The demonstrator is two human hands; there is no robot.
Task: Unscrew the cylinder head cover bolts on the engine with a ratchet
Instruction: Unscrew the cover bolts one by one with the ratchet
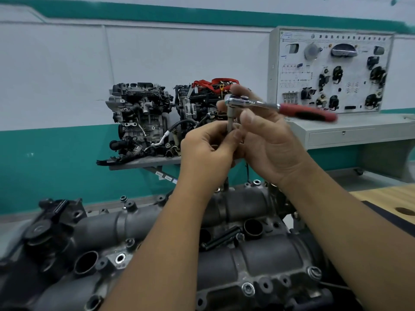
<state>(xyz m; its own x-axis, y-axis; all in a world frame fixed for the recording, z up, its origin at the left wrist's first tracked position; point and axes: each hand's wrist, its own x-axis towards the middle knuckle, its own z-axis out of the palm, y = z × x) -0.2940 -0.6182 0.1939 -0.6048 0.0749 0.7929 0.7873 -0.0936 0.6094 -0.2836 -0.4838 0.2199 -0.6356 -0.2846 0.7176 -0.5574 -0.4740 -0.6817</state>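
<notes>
Closest to me sits the engine's cylinder head cover (258, 261), its bolts (248, 289) along the near edge. Raised above it, the left hand (208, 149) pinches the socket extension (230, 122) while the right hand (267, 142) grips the ratchet (280, 107) at its head, red handle pointing right.

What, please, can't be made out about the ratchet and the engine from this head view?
- Socket extension: its lower end, and any bolt in it, hidden by the left hand and right hand.
- Ratchet: red handle motion-blurred.
- Cylinder head cover: crossed by both forearms, cut off by the bottom and left edges.
- Training panel: labels too small.
</notes>
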